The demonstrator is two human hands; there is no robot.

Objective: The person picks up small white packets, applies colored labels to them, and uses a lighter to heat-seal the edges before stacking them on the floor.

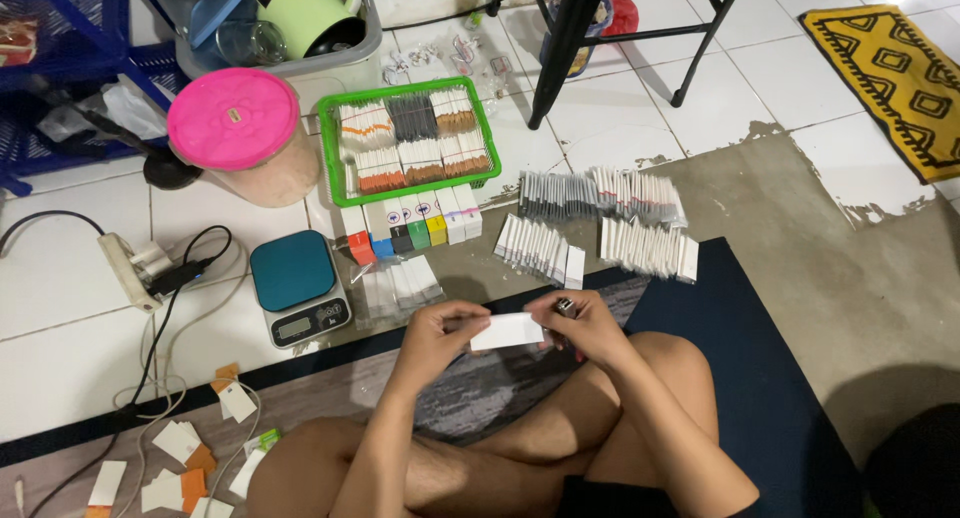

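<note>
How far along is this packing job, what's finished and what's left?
Done: rows of filled white packets lined up on the floor. In hand: left hand and right hand hold one white packet. Left: sorted small items still in the green tray and clear sleeves by the scale.

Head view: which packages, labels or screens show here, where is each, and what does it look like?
Small white packet: flat rectangle, held between left hand and right hand.
Green basket: rectangular, behind the scale, holding rows of slim packets.
Small boxes: row before the basket, white with coloured ends.
White packets: rows on the floor, right.
Scale screen: small grey strip under a teal platform.
Paper tags: white and orange, lower left.
</note>
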